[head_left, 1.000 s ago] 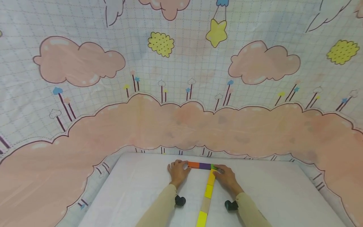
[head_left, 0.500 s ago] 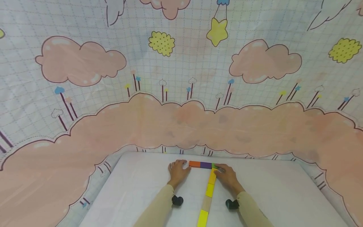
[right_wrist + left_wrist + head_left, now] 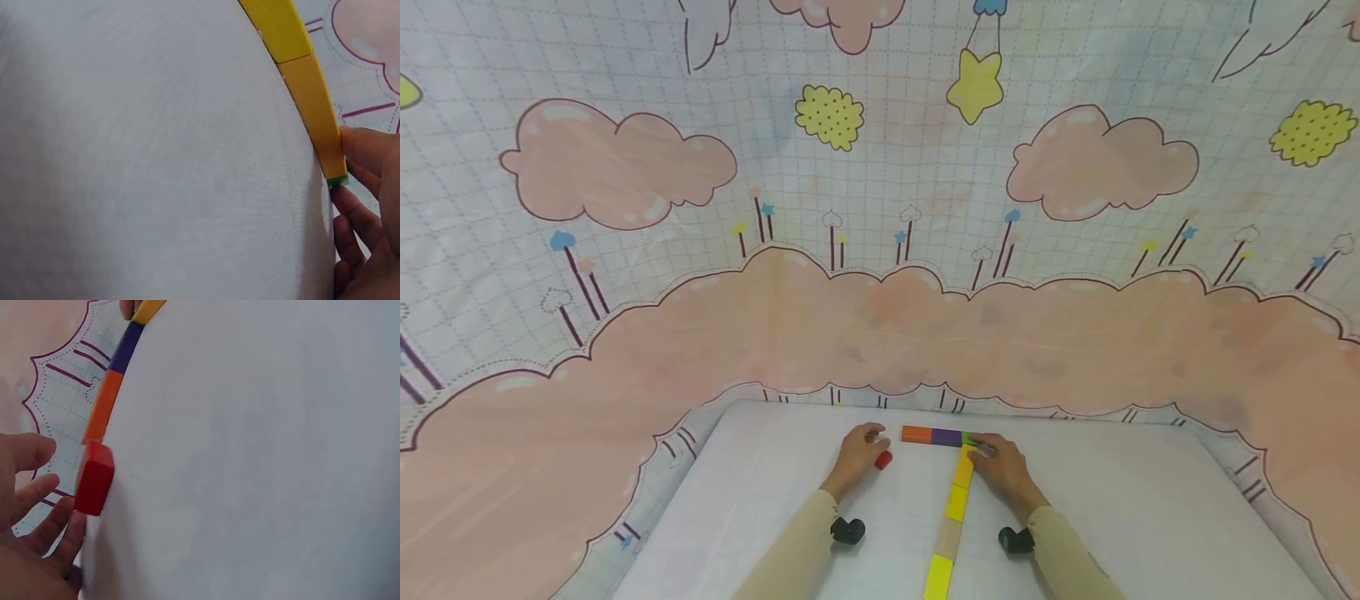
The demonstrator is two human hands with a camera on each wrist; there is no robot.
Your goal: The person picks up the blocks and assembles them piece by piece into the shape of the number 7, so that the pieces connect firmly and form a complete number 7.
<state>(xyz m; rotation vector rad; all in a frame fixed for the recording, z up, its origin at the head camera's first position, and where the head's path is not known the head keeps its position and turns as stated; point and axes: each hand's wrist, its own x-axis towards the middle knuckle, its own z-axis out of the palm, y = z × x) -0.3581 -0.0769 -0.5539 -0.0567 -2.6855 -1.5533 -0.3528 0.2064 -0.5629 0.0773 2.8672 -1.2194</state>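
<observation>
My left hand (image 3: 856, 457) is over the left part of the table, its thumb and fingers spread apart. Close to its thumb in the head view is a small red block (image 3: 883, 460). The left wrist view shows this red block (image 3: 95, 478) tilted near the fingertips, with the thumb (image 3: 31, 451) away from it. My right hand (image 3: 1003, 471) grips the corner where a green block (image 3: 967, 437) meets an orange-yellow block (image 3: 964, 467). Its thumb (image 3: 362, 145) lies along the orange-yellow block; the fingers partly hide the green one.
An orange block (image 3: 917, 434) and a purple block (image 3: 947, 437) continue the row left from the green one. Yellow blocks (image 3: 957, 502) and a beige block (image 3: 949, 539) run toward the front on the white table (image 3: 760, 483). A patterned cloth (image 3: 880, 333) rises behind.
My left hand has drawn back left from the orange block's end, and the red block has come into sight beside its thumb. The right hand stays at the corner.
</observation>
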